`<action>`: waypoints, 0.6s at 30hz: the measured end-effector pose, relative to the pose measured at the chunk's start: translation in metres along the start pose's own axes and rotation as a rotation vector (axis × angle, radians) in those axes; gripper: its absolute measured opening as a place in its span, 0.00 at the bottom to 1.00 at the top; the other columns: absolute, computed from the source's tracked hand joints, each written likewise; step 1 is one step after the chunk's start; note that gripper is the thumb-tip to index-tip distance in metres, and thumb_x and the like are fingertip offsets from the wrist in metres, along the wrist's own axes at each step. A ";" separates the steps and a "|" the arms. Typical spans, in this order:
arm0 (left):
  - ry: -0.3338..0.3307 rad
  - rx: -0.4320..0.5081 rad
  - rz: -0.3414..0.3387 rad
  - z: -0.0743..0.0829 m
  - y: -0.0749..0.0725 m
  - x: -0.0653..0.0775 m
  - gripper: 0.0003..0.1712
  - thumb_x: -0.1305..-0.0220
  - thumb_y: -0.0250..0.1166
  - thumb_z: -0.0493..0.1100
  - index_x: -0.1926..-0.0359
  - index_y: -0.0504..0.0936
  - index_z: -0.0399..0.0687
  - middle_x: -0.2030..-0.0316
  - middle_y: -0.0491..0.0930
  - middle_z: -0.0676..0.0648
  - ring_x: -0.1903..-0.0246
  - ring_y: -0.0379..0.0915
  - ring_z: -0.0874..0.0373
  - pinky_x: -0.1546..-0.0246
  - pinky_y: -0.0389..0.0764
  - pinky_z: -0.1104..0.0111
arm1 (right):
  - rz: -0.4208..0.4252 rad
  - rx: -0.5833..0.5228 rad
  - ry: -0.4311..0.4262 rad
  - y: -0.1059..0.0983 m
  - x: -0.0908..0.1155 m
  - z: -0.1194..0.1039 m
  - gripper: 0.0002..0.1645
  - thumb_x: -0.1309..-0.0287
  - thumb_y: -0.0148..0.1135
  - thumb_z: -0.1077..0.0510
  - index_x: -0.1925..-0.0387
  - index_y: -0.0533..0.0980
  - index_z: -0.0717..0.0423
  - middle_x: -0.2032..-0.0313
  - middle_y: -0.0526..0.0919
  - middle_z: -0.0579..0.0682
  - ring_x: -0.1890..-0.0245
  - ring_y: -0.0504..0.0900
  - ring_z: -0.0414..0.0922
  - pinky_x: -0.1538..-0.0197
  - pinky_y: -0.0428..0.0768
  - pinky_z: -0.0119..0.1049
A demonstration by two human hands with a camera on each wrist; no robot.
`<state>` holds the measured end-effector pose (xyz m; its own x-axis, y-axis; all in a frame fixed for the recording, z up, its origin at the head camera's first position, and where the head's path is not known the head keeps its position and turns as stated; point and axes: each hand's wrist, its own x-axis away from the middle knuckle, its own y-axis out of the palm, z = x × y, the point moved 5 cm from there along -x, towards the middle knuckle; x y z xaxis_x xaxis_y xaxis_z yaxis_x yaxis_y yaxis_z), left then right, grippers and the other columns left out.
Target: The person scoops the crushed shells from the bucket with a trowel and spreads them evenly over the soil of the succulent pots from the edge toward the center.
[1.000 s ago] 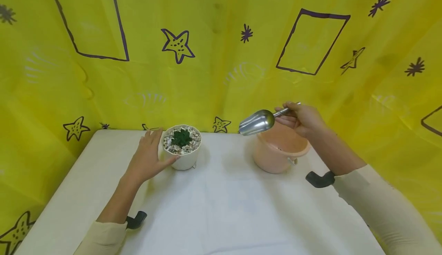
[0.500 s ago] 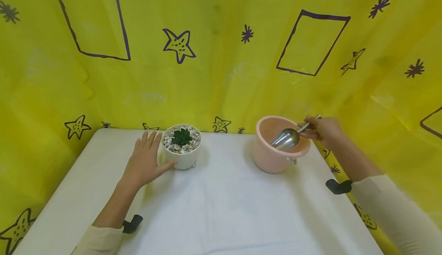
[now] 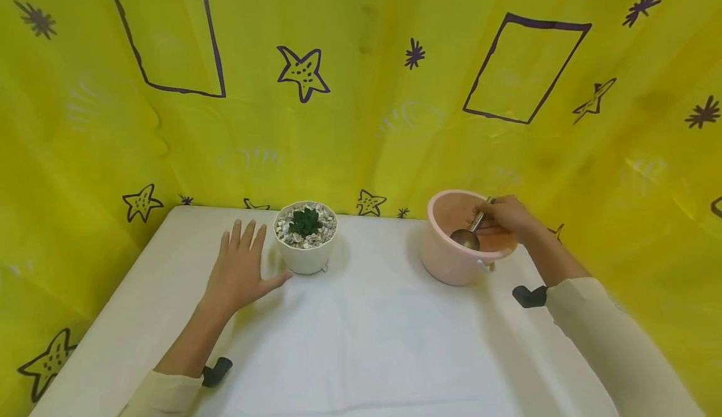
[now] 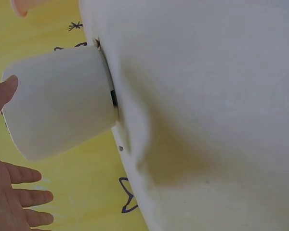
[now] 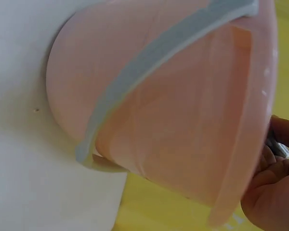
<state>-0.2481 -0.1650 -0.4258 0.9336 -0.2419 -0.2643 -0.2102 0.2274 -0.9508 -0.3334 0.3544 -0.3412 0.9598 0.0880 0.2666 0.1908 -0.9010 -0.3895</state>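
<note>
My right hand grips the handle of a metal scoop and tilts its bowl down inside a pink bucket. The bucket's rim hides part of the scoop. In the right wrist view, the fingers show beside the bucket's rim, curled at the handle. My left hand is spread with straight fingers, just left of a white pot. White pebbles surround a dark green succulent in the pot. In the left wrist view, the thumb lies in front of the pot near its rim.
A white-covered table bears the pot and bucket near its back edge. Right behind it hangs a yellow curtain printed with stars and frames. The bucket has a grey carrying handle hanging at its side.
My right hand has lowered the scoop from above the bucket's left rim down into the bucket. The left hand has drawn slightly away from the pot. The head view has shifted a little.
</note>
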 end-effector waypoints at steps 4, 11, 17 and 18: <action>0.002 -0.020 -0.002 0.000 0.004 0.005 0.64 0.41 0.69 0.73 0.24 0.61 0.27 0.24 0.56 0.23 0.23 0.42 0.24 0.25 0.46 0.34 | -0.016 0.080 -0.005 0.009 -0.011 0.004 0.23 0.19 0.46 0.62 0.45 0.71 0.85 0.68 0.90 0.55 0.72 0.90 0.43 0.63 0.89 0.37; 0.011 -0.038 -0.010 0.004 0.005 0.011 0.64 0.42 0.70 0.73 0.24 0.63 0.27 0.24 0.56 0.24 0.23 0.42 0.25 0.25 0.46 0.35 | 0.001 0.025 0.031 0.020 -0.014 0.021 0.14 0.23 0.50 0.67 0.50 0.72 0.80 0.70 0.86 0.52 0.73 0.88 0.43 0.63 0.88 0.35; 0.019 -0.031 -0.004 0.007 0.008 0.016 0.64 0.42 0.70 0.73 0.25 0.64 0.26 0.24 0.56 0.24 0.22 0.41 0.26 0.25 0.46 0.35 | 0.027 0.443 -0.218 0.032 -0.001 0.017 0.13 0.25 0.51 0.67 0.53 0.72 0.80 0.70 0.78 0.61 0.74 0.78 0.49 0.67 0.84 0.38; 0.018 -0.028 -0.003 0.008 0.008 0.016 0.63 0.42 0.70 0.73 0.25 0.64 0.26 0.24 0.56 0.24 0.22 0.41 0.26 0.25 0.46 0.35 | 0.101 0.587 -0.254 0.036 0.006 0.010 0.16 0.24 0.51 0.64 0.53 0.73 0.80 0.70 0.79 0.63 0.74 0.78 0.53 0.66 0.83 0.43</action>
<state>-0.2324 -0.1599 -0.4370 0.9291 -0.2594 -0.2637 -0.2152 0.2006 -0.9557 -0.3190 0.3269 -0.3622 0.9840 0.1773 0.0145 0.1086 -0.5342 -0.8384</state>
